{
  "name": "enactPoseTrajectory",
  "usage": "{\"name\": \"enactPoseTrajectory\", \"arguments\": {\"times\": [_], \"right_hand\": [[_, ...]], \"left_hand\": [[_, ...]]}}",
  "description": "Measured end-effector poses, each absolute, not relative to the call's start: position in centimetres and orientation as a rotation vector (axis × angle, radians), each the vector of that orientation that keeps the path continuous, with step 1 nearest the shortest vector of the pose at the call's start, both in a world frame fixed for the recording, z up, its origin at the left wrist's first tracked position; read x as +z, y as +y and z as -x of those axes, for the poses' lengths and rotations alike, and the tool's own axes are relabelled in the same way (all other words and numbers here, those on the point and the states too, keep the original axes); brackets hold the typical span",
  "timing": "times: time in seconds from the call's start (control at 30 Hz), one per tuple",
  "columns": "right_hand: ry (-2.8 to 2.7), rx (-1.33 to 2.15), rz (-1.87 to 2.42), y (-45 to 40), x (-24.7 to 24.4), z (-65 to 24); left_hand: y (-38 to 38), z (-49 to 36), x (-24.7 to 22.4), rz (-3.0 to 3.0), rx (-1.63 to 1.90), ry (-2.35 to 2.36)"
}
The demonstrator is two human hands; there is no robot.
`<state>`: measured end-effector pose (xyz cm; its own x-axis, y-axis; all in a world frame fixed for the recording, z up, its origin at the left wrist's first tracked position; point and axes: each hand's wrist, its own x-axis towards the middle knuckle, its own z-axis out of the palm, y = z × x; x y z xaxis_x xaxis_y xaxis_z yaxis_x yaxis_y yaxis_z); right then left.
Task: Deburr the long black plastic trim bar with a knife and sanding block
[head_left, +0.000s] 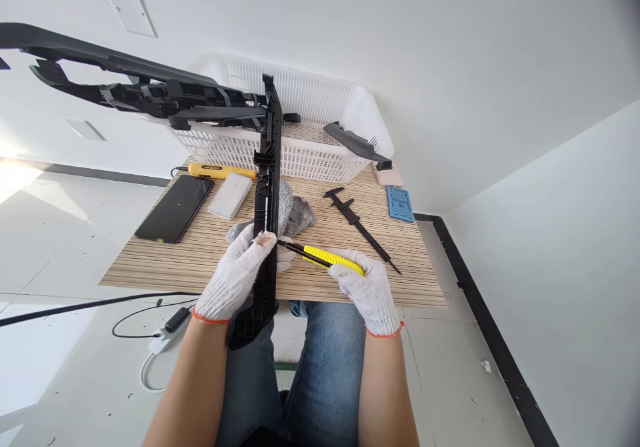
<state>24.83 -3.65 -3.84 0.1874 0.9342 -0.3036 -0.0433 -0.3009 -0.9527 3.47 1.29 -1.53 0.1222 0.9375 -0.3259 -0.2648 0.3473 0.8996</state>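
My left hand, in a white knit glove with an orange cuff, grips a long black plastic trim piece. The piece stands lengthwise in front of me, its lower end over my lap and its upper end near the basket. The glove's thumb looks worn, and the fingers wrap behind the piece. My right hand, gloved the same way, is closed around a yellow utility knife. Its dark blade end points left and meets the piece's right edge beside my left thumb; whether it is cutting, I cannot tell.
A white plastic basket behind holds several black trim pieces, some jutting left. On the wooden table lie a black caliper, a phone, a white block, a yellow tool, grey gloves and a blue card box.
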Motion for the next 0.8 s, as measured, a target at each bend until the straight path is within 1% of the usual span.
{"name": "enactPoseTrajectory", "arguments": {"times": [0.4,0.7,0.8], "right_hand": [[-0.887,1.280,1.483,-3.6,-4.0,-24.8],[-0.905,1.297,1.478,-3.6,-3.9,-25.0],[-0.821,1.230,1.474,-3.7,-3.7,-24.7]], "left_hand": [[1.5,-3.2,-2.5,-0.921,1.040,1.059],[1.3,-3.8,-1.4,-0.896,1.028,1.073],[1.2,-4.1,-1.5,-0.896,1.054,1.084]]}}
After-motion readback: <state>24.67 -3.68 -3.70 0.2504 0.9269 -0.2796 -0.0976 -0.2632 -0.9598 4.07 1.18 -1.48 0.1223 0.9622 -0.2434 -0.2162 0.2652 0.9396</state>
